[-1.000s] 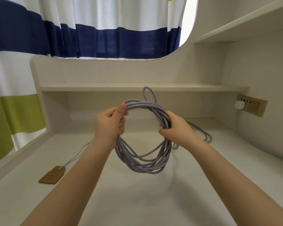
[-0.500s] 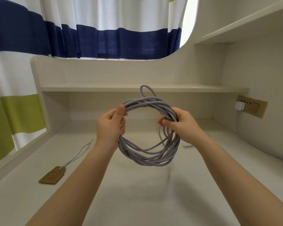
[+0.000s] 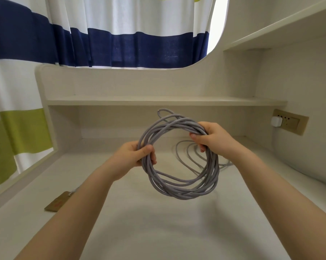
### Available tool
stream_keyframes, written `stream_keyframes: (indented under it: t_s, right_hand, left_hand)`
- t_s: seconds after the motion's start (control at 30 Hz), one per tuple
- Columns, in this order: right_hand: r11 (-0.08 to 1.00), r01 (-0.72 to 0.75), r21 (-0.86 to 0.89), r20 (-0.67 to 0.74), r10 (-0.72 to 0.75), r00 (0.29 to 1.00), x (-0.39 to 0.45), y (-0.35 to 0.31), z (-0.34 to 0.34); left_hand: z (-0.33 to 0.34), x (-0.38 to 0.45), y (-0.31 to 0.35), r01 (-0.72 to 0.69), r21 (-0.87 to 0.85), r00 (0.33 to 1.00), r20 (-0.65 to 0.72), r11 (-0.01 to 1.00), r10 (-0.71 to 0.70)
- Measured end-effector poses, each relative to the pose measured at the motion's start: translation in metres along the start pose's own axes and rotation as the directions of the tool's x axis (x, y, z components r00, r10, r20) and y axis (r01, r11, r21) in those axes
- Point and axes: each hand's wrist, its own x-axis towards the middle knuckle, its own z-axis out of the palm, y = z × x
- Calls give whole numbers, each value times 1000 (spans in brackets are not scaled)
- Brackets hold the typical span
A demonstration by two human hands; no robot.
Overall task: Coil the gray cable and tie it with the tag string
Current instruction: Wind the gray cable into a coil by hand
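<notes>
The gray cable (image 3: 179, 190) hangs as a round coil of several loops, held in the air above the desk. My left hand (image 3: 134, 156) grips the coil's left side, thumb over the strands. My right hand (image 3: 212, 136) holds the upper right of the coil. One cut end sticks up above the coil's top. A few loose loops of cable (image 3: 188, 156) still lie on the desk behind the coil, trailing right. The brown paper tag (image 3: 58, 201) with its pale string lies flat at the desk's left, partly hidden by my left forearm.
The pale desk (image 3: 158, 231) has a low shelf (image 3: 158, 100) at the back and a higher shelf at the right. A wall socket (image 3: 289, 123) with a white plug sits on the right wall. Striped curtains hang behind and to the left.
My left hand has slid lower down the coil's left side and my right hand has risen to its top right. The coil has shifted right and opened wider; loose loops now show on the desk.
</notes>
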Motion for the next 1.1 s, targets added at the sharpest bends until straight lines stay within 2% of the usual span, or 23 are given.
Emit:
stream_keyframes:
  t_s: [0.1,0.2,0.3,0.4,0.47,0.53,0.6,0.7,0.77,0.87,1.0,1.1]
  right_hand:
    - [999,3,-42,14,-3,1000,0,-1,0]
    - [998,2,-64,2,-2,1000,3,-4,2]
    - [996,-1,-85,13,3,1000,5,-6,4]
    - [991,5,-136,80,6,997,5,-10,10]
    - [984,31,-177,125,-9,992,4,-15,15]
    - [975,59,-215,156,-26,987,4,-20,20]
    - [963,92,-254,183,-46,982,3,-26,24]
    - [955,116,-272,224,-54,973,2,-33,29]
    - [949,132,-286,227,-67,972,1,-35,30]
    - [919,179,-351,219,-105,970,1,-34,32]
    - [896,241,-374,182,-184,966,1,-35,35]
    - [915,227,-332,189,-171,967,4,-34,37]
  left_hand:
    - [-8,-4,5,108,77,984,131,991,-117]
    - [-14,-6,11,161,97,974,144,982,-173]
    - [-12,-5,23,134,212,986,66,968,-151]
    - [-5,-1,42,28,333,988,-153,943,25]
    - [2,1,58,-95,514,952,-205,853,229]
    - [10,1,70,-186,719,933,-84,670,349]
    - [19,4,77,-242,830,941,74,503,332]
    - [32,9,80,-228,890,959,134,396,250]
    - [35,12,81,-193,904,968,111,382,225]
    - [35,13,80,-172,913,984,140,370,113]
    - [31,16,75,-159,843,987,135,514,85]
    - [26,16,71,-130,793,991,111,595,69]
